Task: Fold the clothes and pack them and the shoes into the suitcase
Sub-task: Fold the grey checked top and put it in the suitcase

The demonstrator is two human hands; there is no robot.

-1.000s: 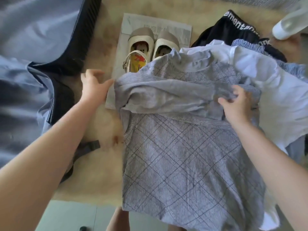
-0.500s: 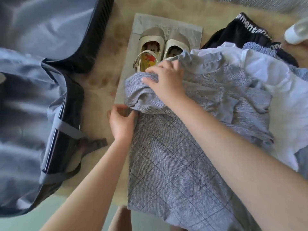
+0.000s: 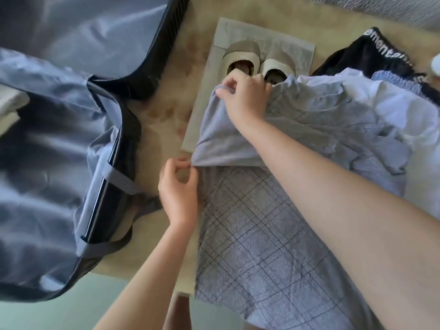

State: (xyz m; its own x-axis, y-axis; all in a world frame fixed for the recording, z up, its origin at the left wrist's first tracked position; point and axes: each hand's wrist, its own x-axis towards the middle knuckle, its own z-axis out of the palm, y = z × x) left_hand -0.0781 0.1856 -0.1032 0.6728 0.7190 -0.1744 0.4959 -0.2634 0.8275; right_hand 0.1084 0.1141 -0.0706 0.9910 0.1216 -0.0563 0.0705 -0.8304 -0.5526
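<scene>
At centre frame, on the beige fleecy rug, we log a grey checked garment lying flat. Its near end reaches past the rug's near edge, toward the camera. Its far part is turned over on itself as a plain grey flap, which lies across the checked cloth.

Left hand: thumb and fingertips pinch the near left corner of the plain grey flap, and the other fingers are curled. The forearm comes up from the bottom edge of the frame.

Right hand: fingers curled over the far edge of the flap, gripping the cloth. The arm crosses the garment diagonally from the lower right.

Shoes: a beige and cream pair, side by side and toes away from the camera. They stand on a grey paper sheet just beyond the right hand. The flap's far edge overlaps the heels, and we cannot tell whether it touches them.

Suitcase: open at left, with a dark shell, grey-blue lining and elastic straps across the near half. It lies apart from the garment, with bare rug between them.

Right of the checked garment we note a pile of clothes. A white garment lies partly over the checked cloth's right side. Beyond it is a blue striped garment. Farthest off is a black garment with a waistband lettered in white. None of these is folded.
</scene>
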